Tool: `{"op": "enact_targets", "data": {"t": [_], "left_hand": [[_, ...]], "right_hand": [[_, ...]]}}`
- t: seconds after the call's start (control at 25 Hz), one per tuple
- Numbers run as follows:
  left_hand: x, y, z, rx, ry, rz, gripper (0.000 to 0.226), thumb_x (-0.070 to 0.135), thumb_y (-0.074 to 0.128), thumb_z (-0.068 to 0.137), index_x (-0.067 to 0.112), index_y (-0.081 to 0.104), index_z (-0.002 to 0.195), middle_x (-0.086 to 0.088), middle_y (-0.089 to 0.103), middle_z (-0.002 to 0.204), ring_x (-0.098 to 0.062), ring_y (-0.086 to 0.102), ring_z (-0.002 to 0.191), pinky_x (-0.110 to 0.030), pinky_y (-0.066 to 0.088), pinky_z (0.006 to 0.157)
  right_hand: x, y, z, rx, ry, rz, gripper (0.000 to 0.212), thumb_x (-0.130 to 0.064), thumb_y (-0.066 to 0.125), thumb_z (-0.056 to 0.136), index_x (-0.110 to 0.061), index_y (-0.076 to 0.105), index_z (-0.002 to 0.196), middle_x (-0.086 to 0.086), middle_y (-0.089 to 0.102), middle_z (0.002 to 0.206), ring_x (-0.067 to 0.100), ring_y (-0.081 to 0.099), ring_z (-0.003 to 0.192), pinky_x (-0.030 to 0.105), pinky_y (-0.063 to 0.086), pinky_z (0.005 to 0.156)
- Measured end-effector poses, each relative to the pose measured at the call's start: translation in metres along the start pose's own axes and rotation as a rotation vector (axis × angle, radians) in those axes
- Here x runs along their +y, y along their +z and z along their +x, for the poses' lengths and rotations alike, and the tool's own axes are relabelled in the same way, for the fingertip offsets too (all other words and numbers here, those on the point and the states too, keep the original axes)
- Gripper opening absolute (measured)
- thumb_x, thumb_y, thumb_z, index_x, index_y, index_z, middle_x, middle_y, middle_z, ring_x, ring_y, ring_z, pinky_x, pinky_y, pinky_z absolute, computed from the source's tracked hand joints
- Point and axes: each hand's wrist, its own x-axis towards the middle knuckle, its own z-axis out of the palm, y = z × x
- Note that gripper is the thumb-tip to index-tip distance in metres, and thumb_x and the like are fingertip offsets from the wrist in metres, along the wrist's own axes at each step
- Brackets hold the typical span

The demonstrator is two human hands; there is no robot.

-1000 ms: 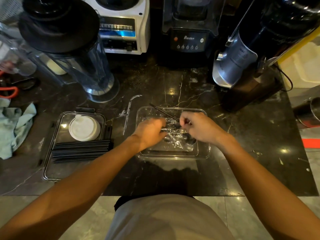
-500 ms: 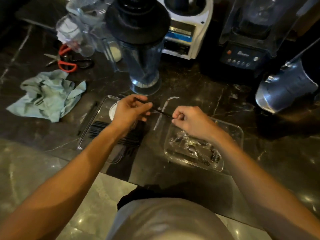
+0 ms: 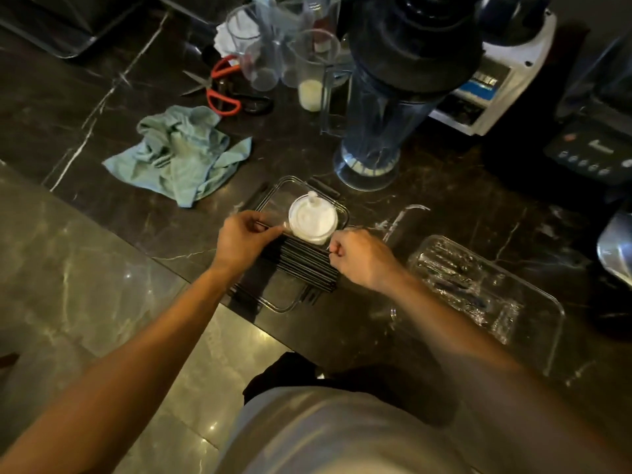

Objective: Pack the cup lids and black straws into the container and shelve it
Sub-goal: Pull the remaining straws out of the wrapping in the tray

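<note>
A clear rectangular container (image 3: 278, 306) sits on the dark marble counter near its front edge. Inside it a stack of white cup lids (image 3: 313, 220) stands at the far end, with a row of black straws (image 3: 304, 265) laid side by side in front of it. My left hand (image 3: 243, 241) pinches one end of a black straw at the container's left side. My right hand (image 3: 360, 260) pinches the other end at the right side, holding the straw just above the row, beside the lids.
A clear plastic tray (image 3: 543, 314) with crumpled wrappers lies to the right. A blender jug (image 3: 376, 131) stands just behind the container. A green cloth (image 3: 181, 153), orange scissors (image 3: 219, 87) and clear cups (image 3: 311, 73) lie at the back left. Blender bases (image 3: 492, 80) line the back right.
Both hands carried a black straw from the wrapper tray leftward to the container and now hold it over the row of straws. My view swung left.
</note>
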Motion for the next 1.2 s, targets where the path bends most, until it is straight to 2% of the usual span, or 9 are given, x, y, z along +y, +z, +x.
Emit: {"op": "enact_targets", "data": {"t": [0.12,0.24,0.44,0.56,0.72,0.84,0.92,1.04,1.2], "left_hand": [[-0.006,-0.005,0.008,0.006,-0.004,0.068,0.024,0.030,0.086,0.080,0.030,0.066,0.092,0.004,0.070,0.084,-0.013,0.068,0.075,-0.019,0.050,0.063],[-0.008,-0.006,0.014,0.035,0.053,0.220,0.048,0.033,0.086,0.080,0.018,0.064,0.120,0.000,0.065,0.099,-0.013,0.062,0.086,-0.012,0.041,0.060],[0.011,0.002,0.010,0.065,0.141,0.193,0.037,0.029,0.085,0.082,0.014,0.069,0.113,0.010,0.061,0.079,-0.002,0.058,0.068,-0.011,0.046,0.057],[0.047,0.027,-0.008,-0.096,0.367,0.222,0.028,0.027,0.082,0.085,0.020,0.068,0.108,0.009,0.064,0.083,-0.004,0.063,0.073,-0.022,0.053,0.066],[0.099,0.094,-0.036,-0.505,0.622,0.242,0.028,0.021,0.084,0.083,0.014,0.070,0.106,0.000,0.066,0.081,-0.009,0.062,0.068,-0.029,0.054,0.070],[0.121,0.148,-0.057,-0.732,0.686,0.383,0.031,0.028,0.083,0.084,0.021,0.070,0.111,0.011,0.065,0.084,-0.008,0.066,0.074,-0.033,0.057,0.078],[0.129,0.180,-0.072,-0.854,0.703,0.478,0.038,0.031,0.081,0.086,0.020,0.068,0.119,0.007,0.069,0.096,-0.012,0.068,0.084,-0.036,0.058,0.083],[0.132,0.210,-0.089,-0.914,0.757,0.691,0.044,0.032,0.075,0.090,0.016,0.063,0.129,-0.002,0.069,0.116,-0.018,0.067,0.102,-0.035,0.055,0.087],[0.114,0.237,-0.094,-0.929,0.785,0.979,0.048,0.037,0.076,0.087,0.024,0.059,0.130,-0.003,0.063,0.123,-0.024,0.065,0.111,-0.039,0.054,0.090]], "right_hand": [[-0.006,0.006,0.004,0.002,-0.016,-0.025,0.016,-0.024,0.065,0.098,-0.015,0.070,0.110,0.003,0.066,0.109,0.021,0.065,0.096,0.039,0.056,0.085],[-0.003,0.005,0.001,0.039,-0.033,-0.002,0.022,-0.028,0.069,0.096,-0.013,0.067,0.112,-0.002,0.060,0.101,0.019,0.063,0.095,0.032,0.051,0.078],[0.016,-0.012,-0.019,0.096,0.035,0.030,0.022,-0.032,0.070,0.096,-0.017,0.070,0.112,-0.001,0.068,0.102,0.017,0.066,0.093,0.037,0.056,0.080],[0.037,-0.030,-0.042,0.191,0.126,0.141,0.014,-0.033,0.070,0.095,-0.025,0.070,0.106,-0.007,0.068,0.098,0.012,0.066,0.089,0.035,0.056,0.076],[0.082,-0.046,-0.093,0.363,0.271,0.166,0.009,-0.030,0.069,0.095,-0.024,0.069,0.102,-0.004,0.071,0.094,0.015,0.067,0.085,0.040,0.057,0.075],[0.119,-0.048,-0.130,0.315,0.475,0.124,0.010,-0.029,0.068,0.094,-0.024,0.068,0.103,-0.002,0.071,0.096,0.021,0.068,0.089,0.036,0.054,0.072],[0.141,-0.043,-0.150,0.248,0.566,0.108,0.011,-0.029,0.067,0.094,-0.024,0.066,0.103,0.001,0.071,0.096,0.025,0.069,0.092,0.035,0.051,0.071],[0.155,-0.026,-0.165,0.173,0.595,0.131,0.014,-0.025,0.067,0.096,-0.021,0.066,0.110,-0.001,0.066,0.095,0.021,0.067,0.090,0.033,0.049,0.075],[0.160,-0.009,-0.173,0.108,0.604,0.139,0.020,-0.028,0.070,0.094,-0.019,0.062,0.111,0.000,0.065,0.099,0.021,0.064,0.093,0.034,0.051,0.081]]}}
